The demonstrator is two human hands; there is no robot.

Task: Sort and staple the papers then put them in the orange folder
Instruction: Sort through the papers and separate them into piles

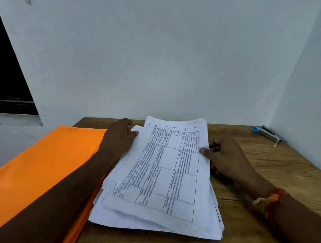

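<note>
Papers [159,176]: thick, loosely squared stack lying flat on the table [264,171], centre of view. Edges ragged and fanned at the near end. Top sheet carries a printed grid of text; its far end is lifted slightly off the sheets below.

Left hand [120,136]: forearm comes in from the lower left and crosses over the folder [43,167]. Hand sits at the stack's far left corner, knuckles up. Thumb tip lies on the edge of the lower sheets; fingers curl round the far side of that corner, tips mostly hidden. Reads as a grip on the papers.

Right hand [226,157]: forearm enters from the lower right, wrist low over the table. Thumb pressed on top of the upper sheet's right edge, about midway along it. Fingers curled under that edge, so the sheet is pinched between thumb and fingers. How many sheets are in the pinch, cannot tell. Woven band [268,201], red and yellow, on this wrist.

Folder: orange, flat, left of the stack, its right edge tucked under the papers' left side.

Stapler [266,133]: blue and metal, far right corner of the table, near the wall [177,57], well apart from both hands.
</note>
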